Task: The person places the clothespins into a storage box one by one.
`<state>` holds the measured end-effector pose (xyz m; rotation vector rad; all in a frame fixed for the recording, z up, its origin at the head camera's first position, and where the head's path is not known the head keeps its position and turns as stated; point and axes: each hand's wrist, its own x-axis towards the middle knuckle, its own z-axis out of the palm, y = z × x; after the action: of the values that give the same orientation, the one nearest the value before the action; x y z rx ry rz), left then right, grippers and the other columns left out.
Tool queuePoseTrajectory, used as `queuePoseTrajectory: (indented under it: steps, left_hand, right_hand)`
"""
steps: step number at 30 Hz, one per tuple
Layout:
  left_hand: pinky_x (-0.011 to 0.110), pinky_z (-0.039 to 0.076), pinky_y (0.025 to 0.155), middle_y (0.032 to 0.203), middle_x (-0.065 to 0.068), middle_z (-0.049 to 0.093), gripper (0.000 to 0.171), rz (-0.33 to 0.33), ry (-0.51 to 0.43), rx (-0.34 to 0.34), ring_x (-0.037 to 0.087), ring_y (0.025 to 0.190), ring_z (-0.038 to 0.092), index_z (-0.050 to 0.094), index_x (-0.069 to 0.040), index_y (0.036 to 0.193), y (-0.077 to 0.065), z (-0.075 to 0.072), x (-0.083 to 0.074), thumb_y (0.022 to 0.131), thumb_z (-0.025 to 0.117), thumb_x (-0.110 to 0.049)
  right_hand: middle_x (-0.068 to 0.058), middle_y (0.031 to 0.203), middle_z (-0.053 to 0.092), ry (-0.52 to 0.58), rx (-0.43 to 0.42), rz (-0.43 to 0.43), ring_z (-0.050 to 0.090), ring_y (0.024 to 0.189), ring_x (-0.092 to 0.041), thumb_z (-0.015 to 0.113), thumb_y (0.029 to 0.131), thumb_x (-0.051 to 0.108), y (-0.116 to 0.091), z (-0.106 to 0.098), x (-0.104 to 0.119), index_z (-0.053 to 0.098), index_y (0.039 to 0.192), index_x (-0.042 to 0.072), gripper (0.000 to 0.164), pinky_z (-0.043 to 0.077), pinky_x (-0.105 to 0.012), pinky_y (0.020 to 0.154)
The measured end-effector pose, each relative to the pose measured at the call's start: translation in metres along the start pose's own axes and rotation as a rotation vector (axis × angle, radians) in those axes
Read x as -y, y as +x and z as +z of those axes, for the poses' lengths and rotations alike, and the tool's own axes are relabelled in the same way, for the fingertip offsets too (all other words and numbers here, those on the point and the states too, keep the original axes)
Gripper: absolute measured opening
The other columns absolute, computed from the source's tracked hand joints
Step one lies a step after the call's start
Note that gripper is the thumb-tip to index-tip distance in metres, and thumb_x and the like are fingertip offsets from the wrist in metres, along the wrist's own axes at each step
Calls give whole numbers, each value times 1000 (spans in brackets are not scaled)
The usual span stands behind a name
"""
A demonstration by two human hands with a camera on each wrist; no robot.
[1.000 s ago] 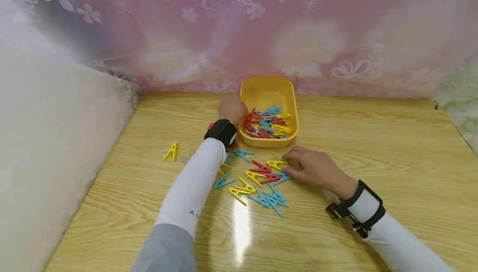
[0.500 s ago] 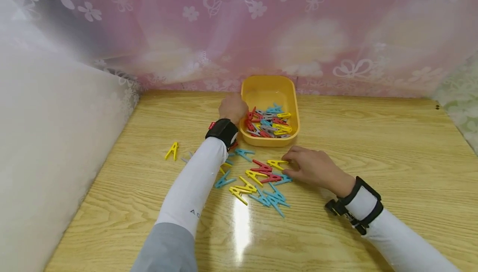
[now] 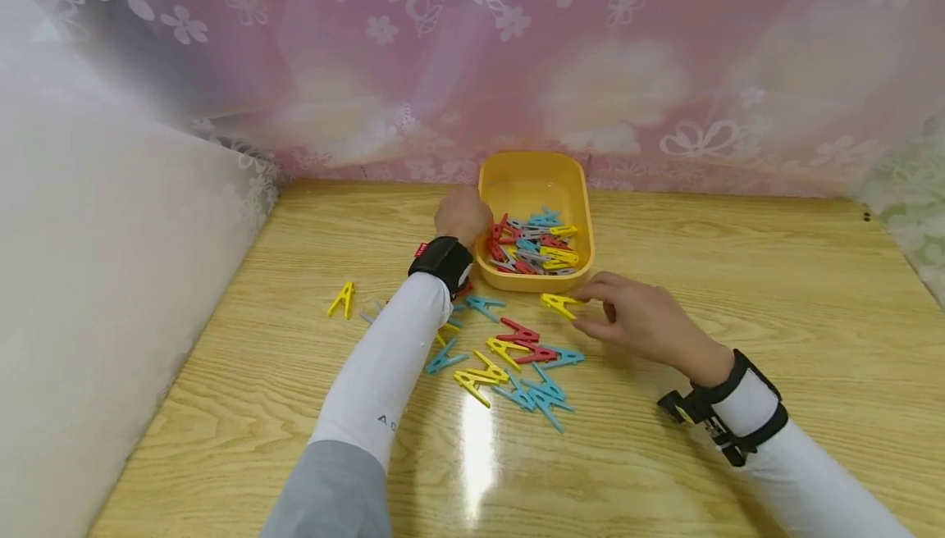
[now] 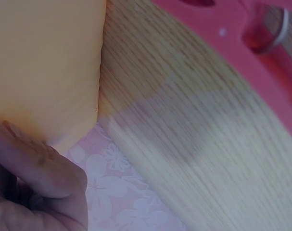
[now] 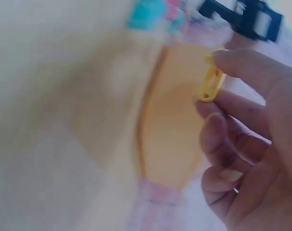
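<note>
My left hand (image 3: 463, 214) is at the left side of a yellow plastic bin (image 3: 533, 283). Its curled fingers (image 4: 37, 166) grip the bin at its wall, seen close up in the left wrist view; the head view hides the fingertips. In front of the bin's near right corner, my right hand (image 3: 644, 315) pinches a yellow clothespin (image 3: 559, 304) between thumb and fingers. The right wrist view shows that clothespin upright in the pinch, the other fingers bent below. Several red, grey, blue and yellow clothespins (image 3: 527, 247) lie inside the bin.
Loose clothespins (image 3: 542, 394) in blue, yellow and red spread over the wooden table (image 3: 738, 275) before the bin. One yellow clothespin (image 3: 342, 300) lies apart at the left. My left forearm covers part of the pile. A pink flowered curtain (image 3: 443, 70) hangs behind.
My right hand has picked up the yellow clothespin from the pile's right side and moved it slightly up toward the bin. The left hand stays at the bin.
</note>
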<state>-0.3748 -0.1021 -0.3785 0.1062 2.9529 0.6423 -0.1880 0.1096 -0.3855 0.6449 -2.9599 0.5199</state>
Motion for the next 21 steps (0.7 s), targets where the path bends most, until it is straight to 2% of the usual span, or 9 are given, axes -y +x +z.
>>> queuePoseTrajectory:
  steps: [4, 8, 11, 14, 17, 21]
  left_hand:
    - [40, 53, 73, 98, 9, 63, 22, -9, 1, -3, 26, 85, 61, 66, -6, 104, 1, 0, 1, 92, 56, -22]
    - [41, 53, 71, 96, 9, 63, 21, -7, -1, -13, 26, 83, 61, 65, -7, 103, 2, 0, 2, 92, 56, -22]
    - [40, 53, 72, 96, 8, 63, 21, -7, 2, -13, 25, 83, 60, 65, -7, 103, 1, -1, 1, 91, 58, -22]
    - [39, 53, 73, 98, 8, 63, 23, -10, 6, -7, 25, 85, 61, 66, -7, 106, -1, -2, 0, 91, 58, -22]
    - [39, 52, 73, 99, 8, 64, 23, -7, 3, -1, 25, 85, 61, 66, -7, 107, -2, -2, -1, 91, 57, -21]
    - [39, 52, 74, 98, 7, 63, 24, -9, -2, -3, 24, 86, 60, 65, -6, 106, -3, -1, -1, 90, 59, -22]
  right_hand:
    - [2, 85, 57, 21, -130, -9, 41, 58, -8, 73, 85, 32, 10, -19, -2, 70, 110, 11, 33, 33, -27, 46]
    - [-1, 89, 59, 31, -195, 7, 44, 60, -12, 73, 86, 29, 31, -31, -6, 69, 112, 8, 33, 34, -29, 47]
    - [-4, 90, 59, 38, -188, 49, 46, 63, -15, 71, 87, 30, 50, -32, -10, 67, 115, 7, 36, 35, -31, 48]
    - [-8, 90, 60, 46, -145, 105, 49, 67, -19, 68, 89, 32, 67, -29, -15, 65, 120, 7, 40, 37, -33, 51]
    - [-12, 100, 62, 56, -115, 143, 52, 70, -21, 65, 91, 34, 81, -25, -21, 64, 122, 6, 42, 40, -34, 53]
    - [-13, 112, 62, 52, -88, 150, 54, 73, -22, 65, 91, 34, 97, -18, -26, 62, 124, 6, 43, 43, -36, 57]
